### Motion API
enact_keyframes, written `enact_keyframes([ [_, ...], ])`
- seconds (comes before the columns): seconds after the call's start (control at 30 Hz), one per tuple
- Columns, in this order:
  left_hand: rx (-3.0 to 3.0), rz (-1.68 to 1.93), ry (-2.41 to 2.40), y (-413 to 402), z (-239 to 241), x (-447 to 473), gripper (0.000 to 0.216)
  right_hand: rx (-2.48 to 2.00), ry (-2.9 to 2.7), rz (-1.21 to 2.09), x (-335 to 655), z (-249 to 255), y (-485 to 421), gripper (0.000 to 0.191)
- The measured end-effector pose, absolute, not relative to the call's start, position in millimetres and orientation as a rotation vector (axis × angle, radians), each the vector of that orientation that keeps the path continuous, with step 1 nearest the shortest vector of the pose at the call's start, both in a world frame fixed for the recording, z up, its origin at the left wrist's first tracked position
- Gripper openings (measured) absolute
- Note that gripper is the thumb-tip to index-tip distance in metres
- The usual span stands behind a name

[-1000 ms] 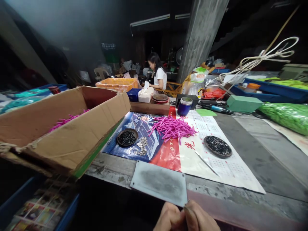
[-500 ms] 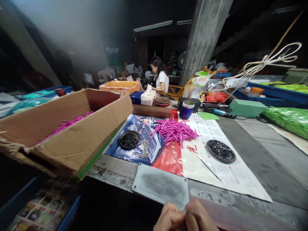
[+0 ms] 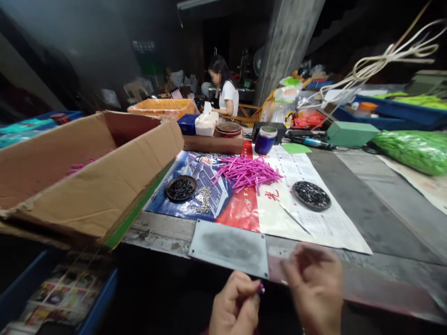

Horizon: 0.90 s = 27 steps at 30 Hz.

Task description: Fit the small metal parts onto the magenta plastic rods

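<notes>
At the bottom edge my left hand (image 3: 234, 304) is closed in a pinch on a small pink piece (image 3: 260, 289), of which only the tip shows. My right hand (image 3: 314, 288) hovers beside it over the table's near edge, blurred by motion, fingers apart and nothing seen in it. Just beyond lies a grey metal plate (image 3: 228, 246). Further out a heap of pink sticks (image 3: 246, 172) rests on a calendar sheet (image 3: 324, 228), flanked by two dark dishes of black screws (image 3: 180, 188) (image 3: 311, 195) and a scatter of small silver parts (image 3: 201, 204). A thin metal tool (image 3: 295, 218) lies on the sheet.
A big open cardboard box (image 3: 104, 186) with pink sticks stands at the left, over a blue crate (image 3: 59, 298). A blue jar (image 3: 264, 139), green box (image 3: 351, 133), green bags (image 3: 412, 151) and cables crowd the back. Another person (image 3: 225, 93) sits far behind.
My hands, pressed together at the bottom edge before, have parted: the right has swung out to the right and up, the left keeps the pink piece. The view has dipped slightly.
</notes>
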<state>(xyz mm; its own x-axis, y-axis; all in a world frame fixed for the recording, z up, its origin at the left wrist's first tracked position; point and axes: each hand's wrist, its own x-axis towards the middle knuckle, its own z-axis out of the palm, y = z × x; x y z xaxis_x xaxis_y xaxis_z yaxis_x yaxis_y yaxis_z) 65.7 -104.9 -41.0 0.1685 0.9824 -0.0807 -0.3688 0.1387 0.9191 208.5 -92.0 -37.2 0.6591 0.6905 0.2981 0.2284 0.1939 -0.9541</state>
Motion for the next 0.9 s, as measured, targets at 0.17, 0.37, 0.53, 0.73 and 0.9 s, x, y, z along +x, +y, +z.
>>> enact_keyframes([
  [0.17,0.916,1.090,0.869,-99,-26,52,0.027,-1.379,-0.877,0.483,186,-26,-100,0.048],
  [0.37,0.882,1.031,0.909,-96,-25,48,0.027,-1.396,-0.916,0.531,203,-34,-91,0.050],
  [0.53,1.159,0.950,0.978,-81,-19,30,0.021,-1.459,-0.960,0.439,250,-56,-102,0.042],
  [0.73,1.980,0.828,0.960,-21,-15,-19,0.022,-1.569,-1.236,0.309,265,-68,-118,0.012],
  [0.9,2.567,0.531,0.889,21,-13,-23,0.032,-1.506,-1.347,0.187,257,-63,-111,0.005],
])
